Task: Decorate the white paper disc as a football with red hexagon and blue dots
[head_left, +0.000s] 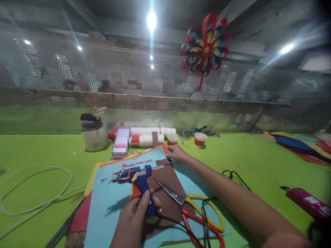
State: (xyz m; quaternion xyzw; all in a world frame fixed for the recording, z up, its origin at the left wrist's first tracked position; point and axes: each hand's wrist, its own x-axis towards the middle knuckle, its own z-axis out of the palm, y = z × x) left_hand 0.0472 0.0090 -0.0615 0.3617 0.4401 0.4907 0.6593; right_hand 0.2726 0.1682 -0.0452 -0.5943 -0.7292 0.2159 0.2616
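Note:
My left hand (137, 217) is wrapped around the handle of a blue glue gun (142, 182) with an orange trigger. Bits of coloured paper and threads cling around its nozzle end, and a clear glue stick juts from its back. Farther out, my right hand (177, 153) has its fingers closed at the corner of an orange paper sheet (161, 150). Under the glue gun lie light blue paper (100, 206) and a brown sheet (165, 175). Scissors (186, 199) with red and yellow handles rest on the sheets, blades apart, between my arms.
Paper cups (200, 140), stacked cups (147, 140) and a jug (94, 132) stand along the back by a perforated screen (116, 69). A white cable (59, 168) loops at left. At right lie a magenta object (307, 202) and coloured sheets (297, 146). A paper flower (206, 50) hangs above.

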